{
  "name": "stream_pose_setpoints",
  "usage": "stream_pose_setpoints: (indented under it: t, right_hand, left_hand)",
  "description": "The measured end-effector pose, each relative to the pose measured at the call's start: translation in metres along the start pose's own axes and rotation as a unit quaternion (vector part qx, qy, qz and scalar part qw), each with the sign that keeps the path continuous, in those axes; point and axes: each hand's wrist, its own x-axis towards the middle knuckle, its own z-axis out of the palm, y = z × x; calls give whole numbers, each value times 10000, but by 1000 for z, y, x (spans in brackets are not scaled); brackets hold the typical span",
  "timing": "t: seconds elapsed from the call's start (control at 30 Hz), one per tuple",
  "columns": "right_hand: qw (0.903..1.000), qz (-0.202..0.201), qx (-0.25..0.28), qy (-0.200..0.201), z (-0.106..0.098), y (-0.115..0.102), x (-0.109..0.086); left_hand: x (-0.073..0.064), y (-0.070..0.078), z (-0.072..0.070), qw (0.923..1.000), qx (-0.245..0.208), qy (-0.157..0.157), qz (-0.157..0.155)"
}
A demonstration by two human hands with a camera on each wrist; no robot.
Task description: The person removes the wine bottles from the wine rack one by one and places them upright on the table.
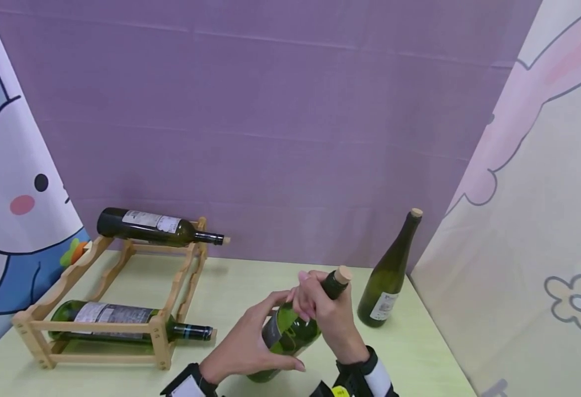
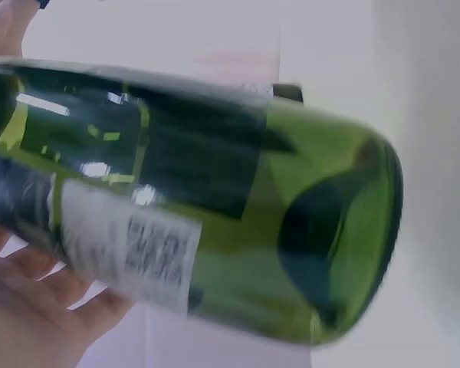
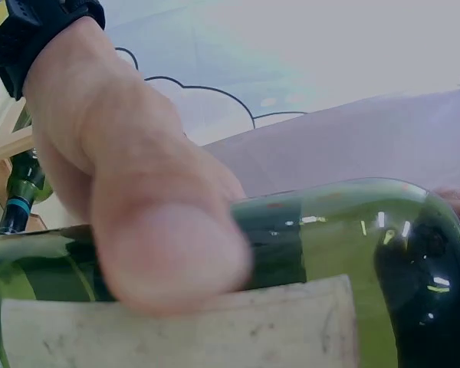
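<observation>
A green wine bottle (image 1: pixel 297 331) with a cork (image 1: pixel 342 274) in its mouth is tilted in both hands, its neck up and to the right. My left hand (image 1: pixel 250 344) holds the lower body, thumb on the near side. Around the neck and shoulder, my right hand (image 1: pixel 327 311) grips just below the cork. Seen close in the left wrist view, the bottle (image 2: pixel 230 253) has a pale label with a square code. The right wrist view shows its glass (image 3: pixel 337 245) and a large pale label (image 3: pixel 291 330); the bottle's base is partly hidden by the left hand in the head view.
A wooden bottle rack (image 1: pixel 106 326) stands at the left. One corked bottle (image 1: pixel 146 225) lies on its back top rails, another (image 1: pixel 116 320) lower at the front. A tall green corked bottle (image 1: pixel 388 275) stands upright at the right, near the purple backdrop (image 1: pixel 270 138).
</observation>
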Motion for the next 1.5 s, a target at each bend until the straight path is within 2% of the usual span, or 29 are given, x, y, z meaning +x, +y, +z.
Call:
stream_pose_setpoints:
  t: [0.1, 0.43, 0.67, 0.9, 1.07, 1.3, 1.5]
  right_hand:
    - [10000, -23, -52, -33, -2, -1, 1]
    - [9999, -120, -80, -32, -8, -2, 3]
    - [9996, -236, -136, -3, -15, -2, 5]
    - [9987, -233, -439, 103, -23, -6, 5]
    - [9975, -240, -624, 222, -29, -9, 5]
    - [9963, -588, -574, 252, -36, -10, 11]
    - [9955, -565, -703, 295, -43, -10, 12]
  left_hand:
    - [-2, 1, -7, 9989, 453, 70, -23]
    - [-9, 2, -27, 9906, 1338, 288, -78]
    - [-17, 1, -47, 9781, 1953, 670, -243]
    - [-25, -5, -64, 9602, 2590, 1044, -101]
    - [-30, -7, -75, 9543, 2761, 1147, -49]
    - [-35, -5, -88, 9448, 3017, 1270, -141]
    - [-44, -12, -96, 9423, 3100, 1259, -110]
